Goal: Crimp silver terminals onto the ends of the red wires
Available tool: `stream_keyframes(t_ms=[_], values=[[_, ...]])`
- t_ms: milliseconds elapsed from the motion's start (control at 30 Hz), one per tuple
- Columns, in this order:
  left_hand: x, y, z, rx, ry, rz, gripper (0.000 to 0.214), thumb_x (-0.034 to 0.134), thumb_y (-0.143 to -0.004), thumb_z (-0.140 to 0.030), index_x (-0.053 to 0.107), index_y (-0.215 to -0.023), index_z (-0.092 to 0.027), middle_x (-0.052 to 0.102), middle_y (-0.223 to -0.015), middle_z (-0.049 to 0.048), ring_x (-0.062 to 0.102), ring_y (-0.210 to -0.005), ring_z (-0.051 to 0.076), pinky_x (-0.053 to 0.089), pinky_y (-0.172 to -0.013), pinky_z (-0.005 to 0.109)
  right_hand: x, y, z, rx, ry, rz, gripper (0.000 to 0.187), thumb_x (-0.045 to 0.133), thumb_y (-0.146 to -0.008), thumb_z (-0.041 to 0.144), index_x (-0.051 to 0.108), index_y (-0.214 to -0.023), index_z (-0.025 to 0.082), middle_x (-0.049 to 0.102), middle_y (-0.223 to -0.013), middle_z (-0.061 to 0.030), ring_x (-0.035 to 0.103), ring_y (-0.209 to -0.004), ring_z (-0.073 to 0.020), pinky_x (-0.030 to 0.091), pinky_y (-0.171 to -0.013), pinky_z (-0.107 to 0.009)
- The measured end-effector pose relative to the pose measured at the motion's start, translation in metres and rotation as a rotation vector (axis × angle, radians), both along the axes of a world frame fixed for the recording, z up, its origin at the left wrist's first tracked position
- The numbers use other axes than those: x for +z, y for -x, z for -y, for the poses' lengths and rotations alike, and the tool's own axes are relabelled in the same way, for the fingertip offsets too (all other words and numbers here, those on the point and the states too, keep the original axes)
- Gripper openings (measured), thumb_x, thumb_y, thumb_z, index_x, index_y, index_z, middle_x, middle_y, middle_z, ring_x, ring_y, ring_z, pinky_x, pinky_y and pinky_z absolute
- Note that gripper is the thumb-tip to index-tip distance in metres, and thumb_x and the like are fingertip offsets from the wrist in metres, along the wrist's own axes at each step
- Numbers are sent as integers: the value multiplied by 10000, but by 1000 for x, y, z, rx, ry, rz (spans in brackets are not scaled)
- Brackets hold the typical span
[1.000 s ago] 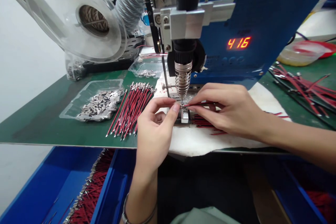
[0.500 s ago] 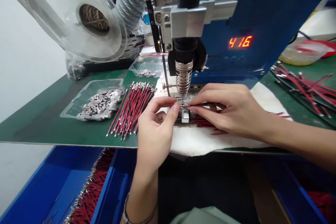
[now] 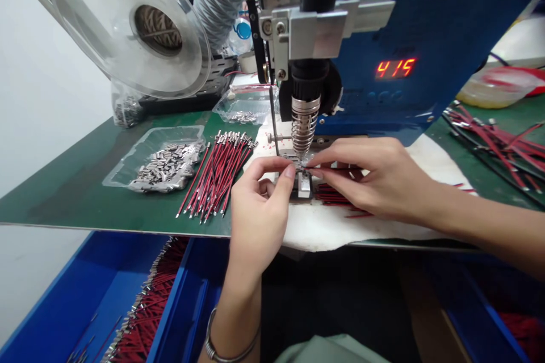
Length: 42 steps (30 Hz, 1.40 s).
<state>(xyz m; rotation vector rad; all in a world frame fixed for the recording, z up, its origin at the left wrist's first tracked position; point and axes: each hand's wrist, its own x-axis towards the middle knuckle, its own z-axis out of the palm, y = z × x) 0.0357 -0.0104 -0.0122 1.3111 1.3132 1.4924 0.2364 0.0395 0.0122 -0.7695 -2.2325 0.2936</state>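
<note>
Under the spring-wrapped soldering iron (image 3: 305, 122), both my hands meet at the small metal fixture (image 3: 304, 186). My left hand (image 3: 261, 207) is closed in a pinch of thumb and forefinger just left of the iron's tip. Whatever sits in that pinch is too small and covered to make out. From the right, my right hand (image 3: 378, 178) pinches a thin red-and-black wire (image 3: 336, 168), its end reaching the spot below the tip. More red and black wires (image 3: 334, 195) lie on the white cloth (image 3: 315, 232) beneath my right hand.
A clear tray (image 3: 121, 173) of small metal connectors and a bundle of wires with metal ends (image 3: 221, 176) lie left. Behind stand a clear reel (image 3: 119, 39) and the blue machine (image 3: 404, 17) with a lit display. Blue bins (image 3: 85, 278) hang below the table edge.
The whole view has shifted slightly, so most things appear a little further right. Both hands keep their pinches at the iron's tip. The last digit of the display has changed.
</note>
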Motion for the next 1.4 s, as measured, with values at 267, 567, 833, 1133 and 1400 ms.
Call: stream_keyframes(t_ms=[267,567,833,1133,1400], values=[[-1,1,-2,-3,4,-18,98,817,-953,-298,797,-940,-203,600,-656,-17,597,-616,129,445,-546,199,1,-1,-1,24,-30,14,165,659,-1036,180,820,-1006,203,830,-960,-57,752,-785,-188,557,-712,-301],[-2,1,0,-22,1,-19,96,812,-964,-302,792,-955,-208,683,-748,-2,634,-648,125,483,-578,201,1,-1,-3,24,-21,38,128,682,-1060,221,786,-988,210,808,-904,-40,700,-706,-177,510,-615,-306],[-1,1,1,-12,-6,-30,81,798,-959,-280,771,-947,-205,607,-682,-22,576,-619,119,423,-537,198,-4,-4,-6,38,-317,178,182,584,-1100,170,736,-1004,195,795,-934,-58,750,-783,-192,540,-660,-295],[0,1,0,-5,-15,-32,98,799,-958,-294,772,-944,-202,638,-706,-8,564,-615,119,391,-513,203,-4,-4,-7,46,-387,225,188,540,-1116,156,708,-1035,180,760,-934,-59,727,-762,-177,526,-625,-286],[-1,2,0,-14,-27,-25,85,794,-972,-282,776,-948,-202,664,-746,-1,531,-603,104,368,-508,204,-6,-5,-7,47,-308,189,187,545,-1122,178,709,-1032,188,775,-964,-70,760,-809,-197,546,-661,-308]])
